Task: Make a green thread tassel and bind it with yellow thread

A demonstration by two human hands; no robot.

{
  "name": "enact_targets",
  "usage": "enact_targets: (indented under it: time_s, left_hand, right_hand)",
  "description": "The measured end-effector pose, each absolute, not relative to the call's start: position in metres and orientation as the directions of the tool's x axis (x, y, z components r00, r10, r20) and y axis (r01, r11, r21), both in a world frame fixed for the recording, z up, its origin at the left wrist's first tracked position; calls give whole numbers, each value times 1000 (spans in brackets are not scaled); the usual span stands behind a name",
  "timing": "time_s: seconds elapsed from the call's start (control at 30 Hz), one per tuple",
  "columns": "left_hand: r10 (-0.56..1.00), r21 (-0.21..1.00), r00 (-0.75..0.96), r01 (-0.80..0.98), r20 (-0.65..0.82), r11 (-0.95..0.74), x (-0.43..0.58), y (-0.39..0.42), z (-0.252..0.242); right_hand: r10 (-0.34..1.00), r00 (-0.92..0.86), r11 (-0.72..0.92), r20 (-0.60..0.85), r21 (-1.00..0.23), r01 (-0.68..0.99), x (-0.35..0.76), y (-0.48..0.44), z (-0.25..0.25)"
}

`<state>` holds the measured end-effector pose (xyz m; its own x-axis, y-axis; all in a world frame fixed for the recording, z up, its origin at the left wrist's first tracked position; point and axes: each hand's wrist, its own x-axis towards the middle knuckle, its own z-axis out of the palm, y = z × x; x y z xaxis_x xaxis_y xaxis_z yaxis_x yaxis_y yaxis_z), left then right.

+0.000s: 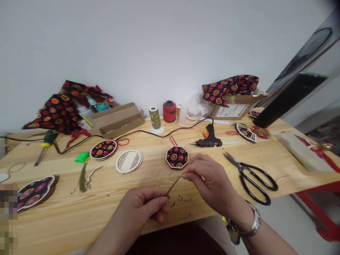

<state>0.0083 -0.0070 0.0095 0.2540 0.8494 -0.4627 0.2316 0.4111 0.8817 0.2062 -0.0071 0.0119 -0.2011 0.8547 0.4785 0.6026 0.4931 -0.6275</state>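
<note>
A thin olive-green thread strand (pixel 174 185) runs taut and slanting between my two hands, above the table's front part. My left hand (pixel 148 205) pinches its lower end between thumb and fingers. At the upper end, the fingertips of my right hand (pixel 203 175), with a silver bracelet on the wrist, are closed on it. Just beyond the right fingertips lies an octagonal wooden-framed ornament (pixel 177 157) with patterned black fabric and a red loop. Black-handled scissors (pixel 251 175) lie to the right of my right hand.
A black glue gun (pixel 209 138) trails its cable across the table. Green thread spool (pixel 154 118) and red spool (pixel 169 111) stand near the wall. Leftward lie a pale wooden frame (pixel 129 161), a round fabric ornament (pixel 103 149), a green tassel (pixel 83 177) and a screwdriver (pixel 44 150).
</note>
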Motion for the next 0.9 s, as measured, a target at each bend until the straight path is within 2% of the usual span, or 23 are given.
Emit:
enact_targets:
  time_s: [0.13, 0.27, 0.33, 0.4, 0.73, 0.9]
  left_hand:
    - [841, 872, 232, 98, -488, 479, 10, -6, 9]
    - [814, 828, 253, -79, -522, 555, 11, -3, 8]
    - [817, 817, 268, -143, -511, 558, 13, -1, 7]
    - [829, 817, 284, -196, -481, 541, 14, 1, 7]
    - [839, 765, 393, -380, -375, 520, 18, 1, 9]
    - [850, 766, 360, -391, -383, 511, 18, 1, 6]
  right_hand:
    - [924, -68, 356, 377, -779, 516, 203, -8, 12]
    - [997, 34, 52, 66, -949, 310, 196, -10, 12]
    - [997, 18, -79, -77, -978, 193, 190, -11, 12]
    - [988, -8, -152, -153, -985, 84, 185, -11, 11]
    - [963, -158, -245, -218, -952, -181, 173, -13, 0]
    - [947, -226, -272, -227, -943, -194, 171, -12, 1]
